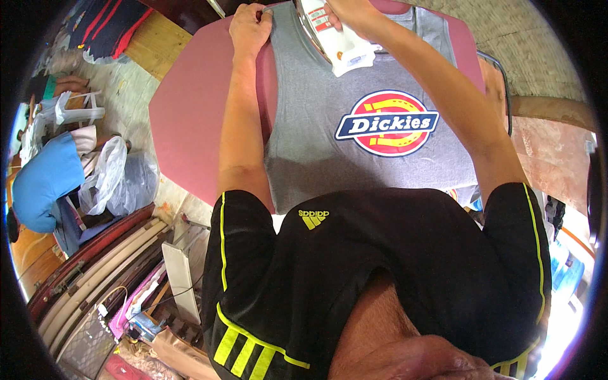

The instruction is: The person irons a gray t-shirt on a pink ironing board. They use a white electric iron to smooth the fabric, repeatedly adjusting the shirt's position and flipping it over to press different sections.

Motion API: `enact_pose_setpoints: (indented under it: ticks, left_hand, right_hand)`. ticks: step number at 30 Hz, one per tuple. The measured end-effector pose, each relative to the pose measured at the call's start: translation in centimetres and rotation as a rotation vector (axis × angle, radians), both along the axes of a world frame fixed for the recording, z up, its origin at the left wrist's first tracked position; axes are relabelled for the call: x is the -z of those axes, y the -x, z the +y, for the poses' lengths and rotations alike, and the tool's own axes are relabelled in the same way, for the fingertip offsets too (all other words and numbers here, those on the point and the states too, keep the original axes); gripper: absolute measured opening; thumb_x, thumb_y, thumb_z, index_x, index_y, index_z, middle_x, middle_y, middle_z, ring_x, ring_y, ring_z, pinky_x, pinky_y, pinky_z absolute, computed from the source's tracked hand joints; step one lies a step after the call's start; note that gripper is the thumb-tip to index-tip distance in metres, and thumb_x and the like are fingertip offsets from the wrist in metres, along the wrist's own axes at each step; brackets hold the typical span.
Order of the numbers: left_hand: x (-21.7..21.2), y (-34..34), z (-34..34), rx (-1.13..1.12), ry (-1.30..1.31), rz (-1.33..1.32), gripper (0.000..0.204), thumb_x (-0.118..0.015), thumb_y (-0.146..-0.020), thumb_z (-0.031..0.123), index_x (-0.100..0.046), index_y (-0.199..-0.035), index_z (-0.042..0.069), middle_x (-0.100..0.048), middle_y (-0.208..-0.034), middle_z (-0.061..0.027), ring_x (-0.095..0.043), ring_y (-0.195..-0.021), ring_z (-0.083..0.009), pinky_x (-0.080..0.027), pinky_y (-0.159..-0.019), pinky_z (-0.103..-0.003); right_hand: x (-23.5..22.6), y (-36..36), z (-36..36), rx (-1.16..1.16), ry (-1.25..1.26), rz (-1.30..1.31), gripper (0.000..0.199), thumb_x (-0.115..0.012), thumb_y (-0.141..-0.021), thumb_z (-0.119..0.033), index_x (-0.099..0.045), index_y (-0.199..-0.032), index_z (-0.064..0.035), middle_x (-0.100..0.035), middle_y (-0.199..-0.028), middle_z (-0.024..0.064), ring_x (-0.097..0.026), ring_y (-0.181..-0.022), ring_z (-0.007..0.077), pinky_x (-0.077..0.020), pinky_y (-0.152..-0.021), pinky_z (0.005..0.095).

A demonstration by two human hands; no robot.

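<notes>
A grey sleeveless shirt (304, 133) lies spread over a dusty-red padded board (190, 120), with a red, yellow and navy print on its front. My right hand (354, 18) grips a white clothes iron (339, 44), which rests on the upper part of the shirt near the neckline. Part of the iron runs out of view at the top edge. At the shirt's upper left edge, my left hand (251, 28) is closed, thumb and fingers pinching the grey cloth. Both forearms reach forward over the board, one on each side of the print.
Left of the board, a clear plastic bag (117, 177), a blue cloth (47, 180) and a white plastic stool (79, 107) crowd the floor. Dark striped garments (111, 28) lie at the far left. Stacked long boards (104, 272) lean at lower left. A dark metal tube (503, 82) borders the board's right.
</notes>
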State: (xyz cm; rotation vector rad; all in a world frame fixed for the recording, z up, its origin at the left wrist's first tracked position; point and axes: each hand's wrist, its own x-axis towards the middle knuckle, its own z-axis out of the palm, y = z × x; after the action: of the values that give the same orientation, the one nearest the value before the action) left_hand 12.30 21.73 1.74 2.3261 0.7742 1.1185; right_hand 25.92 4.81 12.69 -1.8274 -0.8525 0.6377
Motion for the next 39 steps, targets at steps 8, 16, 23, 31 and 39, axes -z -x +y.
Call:
enact_pose_setpoints:
  ticks: [8, 16, 23, 31, 39]
  left_hand:
    - [-0.1, 0.2, 0.1, 0.000, 0.072, 0.011, 0.010, -0.067, -0.087, 0.015, -0.069, -0.088, 0.005, -0.062, -0.089, -0.0144, -0.063, -0.085, -0.0351, -0.050, -0.074, -0.044]
    - [0.7, -0.3, 0.5, 0.046, -0.002, -0.095, 0.007, -0.064, -0.085, 0.008, -0.068, -0.088, 0.003, -0.064, -0.092, -0.0166, -0.064, -0.090, -0.0351, -0.051, -0.081, -0.043]
    - [0.8, 1.7, 0.9, 0.043, 0.086, -0.059, 0.008, -0.066, -0.085, 0.009, -0.070, -0.090, 0.004, -0.063, -0.095, -0.0160, -0.063, -0.093, -0.0351, -0.052, -0.083, -0.041]
    - [2.2, 0.8, 2.8, -0.018, -0.031, 0.058, 0.006, -0.065, -0.084, 0.009, -0.070, -0.086, 0.007, -0.061, -0.096, -0.0164, -0.062, -0.096, -0.0362, -0.050, -0.085, -0.044]
    - [-1.0, 8.6, -1.0, -0.049, -0.016, 0.205, 0.019, -0.064, -0.092, 0.017, -0.069, -0.101, 0.001, -0.067, -0.102, -0.0208, -0.063, -0.102, -0.0383, -0.051, -0.088, -0.044]
  right_hand:
    - [0.1, 0.1, 0.1, -0.110, 0.054, 0.000, 0.045, -0.055, -0.099, -0.041, -0.047, -0.096, 0.0035, -0.055, -0.066, 0.0145, -0.057, -0.047, 0.0234, -0.0481, -0.043, 0.0372]
    - [2.8, -2.9, 1.5, -0.441, 0.058, -0.663, 0.047, -0.044, -0.103, -0.040, -0.057, -0.116, 0.0023, -0.057, -0.107, 0.0254, -0.063, -0.083, 0.0359, -0.0505, -0.073, 0.0465]
    - [0.1, -1.1, 1.7, -0.368, 0.224, -0.289, 0.044, -0.049, -0.100, -0.040, -0.058, -0.112, 0.0012, -0.058, -0.105, 0.0287, -0.058, -0.098, 0.0435, -0.0473, -0.086, 0.0488]
    - [-1.1, -3.2, -3.5, -0.496, 0.215, -0.286, 0.035, -0.059, -0.095, -0.031, -0.058, -0.102, 0.0030, -0.064, -0.096, 0.0270, -0.064, -0.086, 0.0392, -0.0502, -0.073, 0.0460]
    - [-1.6, -3.6, 1.5, -0.758, -0.066, -0.651, 0.038, -0.059, -0.096, -0.034, -0.061, -0.098, 0.0035, -0.065, -0.084, 0.0251, -0.066, -0.077, 0.0348, -0.0494, -0.071, 0.0455]
